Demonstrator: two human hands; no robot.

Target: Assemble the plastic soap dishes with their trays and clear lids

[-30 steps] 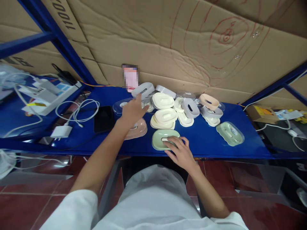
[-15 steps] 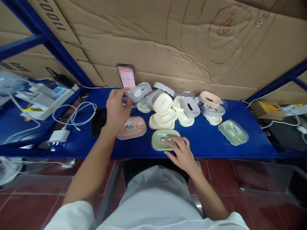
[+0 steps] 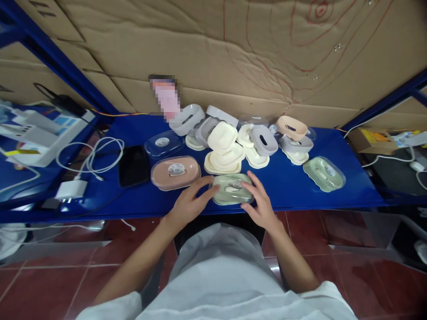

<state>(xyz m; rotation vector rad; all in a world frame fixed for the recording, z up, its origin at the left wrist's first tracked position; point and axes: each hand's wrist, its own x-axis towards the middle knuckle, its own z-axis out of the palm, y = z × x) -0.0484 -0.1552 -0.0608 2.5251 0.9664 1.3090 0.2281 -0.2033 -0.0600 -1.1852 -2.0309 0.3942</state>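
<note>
A green oval soap dish [image 3: 230, 198] lies near the front edge of the blue table, under a clear plastic lid [image 3: 235, 185] with a round label. My left hand [image 3: 191, 200] has its fingers and thumb at the lid's left end. Around the right end, my right hand [image 3: 262, 204] grips with thumb and fingers apart. Whether the lid is fully seated cannot be told. Left of them sits a pink soap dish [image 3: 160, 174] under its own labelled lid. Behind it lies a loose clear lid [image 3: 162, 142] with a white label.
Cream pieces [image 3: 223, 137], grey slotted trays [image 3: 263, 140] and a peach slotted tray [image 3: 292, 128] are piled at the back. A lidded green dish [image 3: 324, 173] lies right. A dark phone [image 3: 134, 165], white cable [image 3: 93, 165] and charger [image 3: 71, 189] are left. Cardboard [image 3: 187, 53] stands behind.
My left hand has come from the back left pile down to the green dish. A clear labelled lid now covers that dish. My right hand has shifted to its right end.
</note>
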